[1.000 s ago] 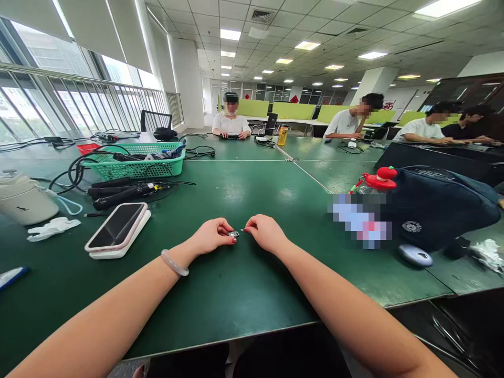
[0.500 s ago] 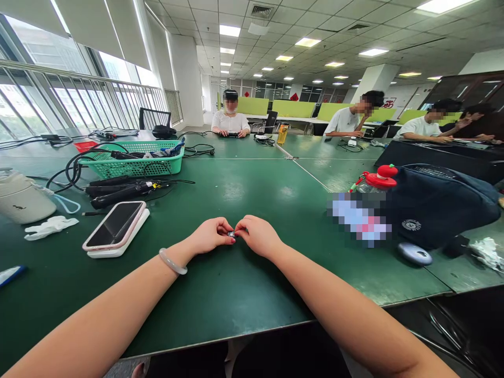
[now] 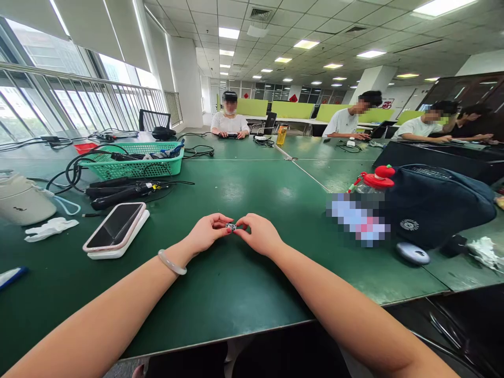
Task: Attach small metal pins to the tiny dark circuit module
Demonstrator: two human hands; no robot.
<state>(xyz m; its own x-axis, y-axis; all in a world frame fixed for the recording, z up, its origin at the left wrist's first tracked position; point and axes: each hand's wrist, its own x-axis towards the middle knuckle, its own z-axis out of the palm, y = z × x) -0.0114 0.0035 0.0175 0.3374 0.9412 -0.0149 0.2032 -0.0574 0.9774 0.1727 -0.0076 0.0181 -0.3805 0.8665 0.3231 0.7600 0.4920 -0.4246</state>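
Observation:
A small black-and-white patterned piece is pinched between my two hands above the green table; its kind is too small to make out. My left hand grips its left side between thumb and fingers. From the other side, the thumb and fingertips of my right hand close on its right end. A pale bangle circles my left wrist. Two stacked phones, the upper one in a pink frame, lie to the left of my left hand.
Left stand a green basket of cables, black rod-like tools, a tissue and a beige pouch. Right are a dark bag, a red-lidded bottle and a rounded grey-blue device. Several people sit at the far side.
Both hands have turned slightly and risen a little, so more of the small patterned piece shows between the fingertips. It stays held from both sides.

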